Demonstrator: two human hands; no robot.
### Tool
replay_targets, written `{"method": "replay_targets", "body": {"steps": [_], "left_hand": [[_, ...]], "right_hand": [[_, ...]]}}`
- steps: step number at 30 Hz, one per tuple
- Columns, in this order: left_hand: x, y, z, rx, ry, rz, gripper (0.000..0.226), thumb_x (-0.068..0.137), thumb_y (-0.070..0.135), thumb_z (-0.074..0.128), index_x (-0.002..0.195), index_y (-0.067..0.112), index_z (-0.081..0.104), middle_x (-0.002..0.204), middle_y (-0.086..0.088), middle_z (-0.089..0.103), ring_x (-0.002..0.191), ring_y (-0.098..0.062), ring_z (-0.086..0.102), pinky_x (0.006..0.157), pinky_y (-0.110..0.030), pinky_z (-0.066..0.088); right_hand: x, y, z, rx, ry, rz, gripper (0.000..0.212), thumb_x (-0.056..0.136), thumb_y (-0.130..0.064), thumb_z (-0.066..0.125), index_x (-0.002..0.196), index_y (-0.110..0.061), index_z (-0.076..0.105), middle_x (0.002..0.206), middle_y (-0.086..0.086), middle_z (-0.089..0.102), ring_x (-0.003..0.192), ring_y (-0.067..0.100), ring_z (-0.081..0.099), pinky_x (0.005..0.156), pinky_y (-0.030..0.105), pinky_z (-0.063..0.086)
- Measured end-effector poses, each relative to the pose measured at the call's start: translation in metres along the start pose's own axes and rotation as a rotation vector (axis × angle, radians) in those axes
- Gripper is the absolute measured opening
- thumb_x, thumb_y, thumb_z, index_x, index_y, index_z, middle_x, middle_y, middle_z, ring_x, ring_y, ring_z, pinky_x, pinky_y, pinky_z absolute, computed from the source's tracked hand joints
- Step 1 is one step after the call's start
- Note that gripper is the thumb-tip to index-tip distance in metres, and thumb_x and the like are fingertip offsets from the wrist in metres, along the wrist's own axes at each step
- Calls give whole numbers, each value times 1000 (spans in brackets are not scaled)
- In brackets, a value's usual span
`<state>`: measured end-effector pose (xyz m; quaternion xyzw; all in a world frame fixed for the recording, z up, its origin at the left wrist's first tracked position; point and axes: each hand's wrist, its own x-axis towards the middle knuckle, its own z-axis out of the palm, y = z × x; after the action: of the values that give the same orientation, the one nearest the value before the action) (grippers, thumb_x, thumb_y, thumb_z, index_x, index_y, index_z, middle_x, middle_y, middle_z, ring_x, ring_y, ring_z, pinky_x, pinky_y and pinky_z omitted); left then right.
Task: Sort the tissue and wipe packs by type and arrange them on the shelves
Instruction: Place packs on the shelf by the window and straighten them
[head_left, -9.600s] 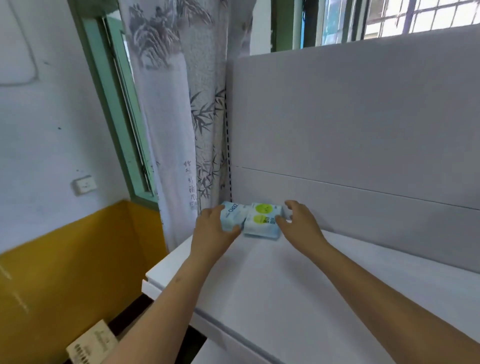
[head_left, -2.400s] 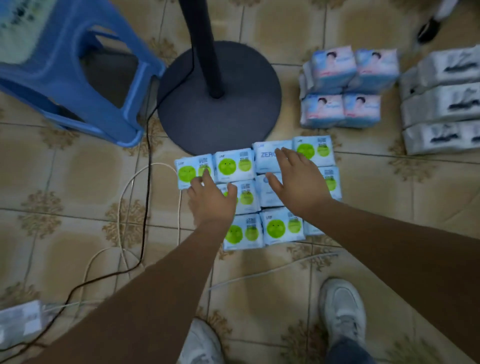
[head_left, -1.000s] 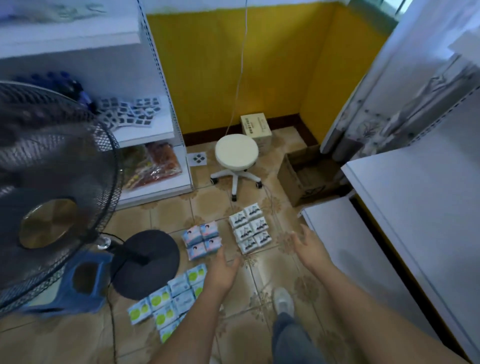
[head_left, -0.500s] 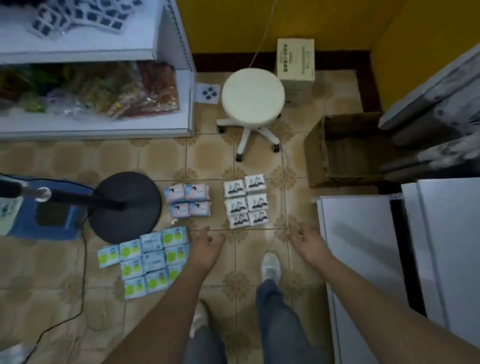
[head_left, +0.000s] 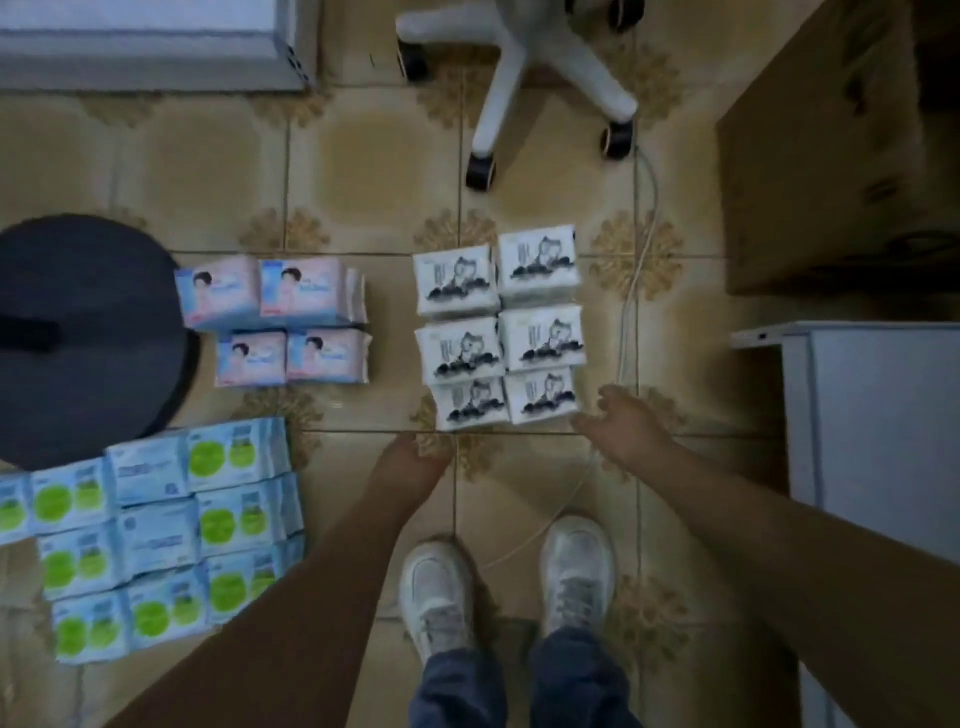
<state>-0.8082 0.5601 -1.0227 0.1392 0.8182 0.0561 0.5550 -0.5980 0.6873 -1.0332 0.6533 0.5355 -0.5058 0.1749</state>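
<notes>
Both hands have dropped closer to the white packs (head_left: 498, 332) at twelve o'clock, left hand (head_left: 410, 462) and right hand (head_left: 626, 423) empty with fingers released, so a hasty two-handed scoop could topple the stacks.

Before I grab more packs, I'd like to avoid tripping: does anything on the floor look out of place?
Yes. A white cable runs loose across the tiles beside the white packs and passes between the right hand and the shoes. The pack groups themselves lie in tidy blocks.
</notes>
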Motion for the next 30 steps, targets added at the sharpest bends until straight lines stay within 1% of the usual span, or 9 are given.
{"method": "replay_targets", "body": {"steps": [2,5,10,14,16,20,23,25,30], "left_hand": [[50,-5,21,-104,25,18,31,96,27,67,120,8,61,106,-5,61,101,-25,62,74,-19,45],[113,-12,44,-359,35,23,74,86,41,77,143,7,44,136,-6,57,117,-27,59,93,-34,49],[143,-10,58,-561,-29,-41,61,82,41,80,130,11,59,122,-5,68,106,-22,64,80,-29,48],[129,-12,55,-641,-62,-130,31,86,32,78,108,16,64,95,1,69,82,-14,62,63,-24,45],[117,-15,54,-659,-93,-176,41,83,32,81,116,15,64,102,-3,72,88,-18,65,69,-27,48],[92,-21,47,-718,-108,-202,52,80,35,83,123,14,63,113,-8,73,99,-24,69,71,-30,54],[63,-19,32,-699,-134,-199,51,79,35,83,121,12,66,110,-9,74,99,-24,69,73,-32,56],[38,-16,16,-692,-143,-207,50,80,35,83,120,12,66,109,-9,74,98,-24,69,73,-32,56],[-50,24,-43,-734,-249,-136,41,85,34,77,119,12,68,108,-9,75,94,-22,67,75,-33,56]], "right_hand": [[45,15,22,-3,12,27,77,95,-40,64,153,-5,28,155,15,38,137,31,42,103,31,38],[95,24,47,140,9,93,78,95,-42,64,153,-6,27,155,13,37,138,31,41,95,29,36],[120,31,62,364,-18,159,84,85,-53,71,150,-10,38,151,8,45,133,29,46,99,34,38],[110,35,56,397,-76,210,68,86,-43,75,139,-12,46,127,-2,53,123,26,53,98,35,38],[99,37,55,463,-136,225,43,84,-34,79,115,-11,61,111,-2,66,101,18,63,95,34,47],[77,34,49,586,-129,226,37,77,-32,84,101,-19,60,105,5,71,97,23,69,94,43,56],[47,27,30,585,-188,228,56,71,-41,87,116,-17,65,110,5,74,98,23,71,77,35,58],[20,21,12,578,-216,218,47,78,-36,83,117,-15,68,109,5,74,97,20,70,68,28,52],[-62,-17,-51,608,-170,190,49,77,-36,84,120,-21,66,109,0,75,99,19,70,84,34,55]]}}
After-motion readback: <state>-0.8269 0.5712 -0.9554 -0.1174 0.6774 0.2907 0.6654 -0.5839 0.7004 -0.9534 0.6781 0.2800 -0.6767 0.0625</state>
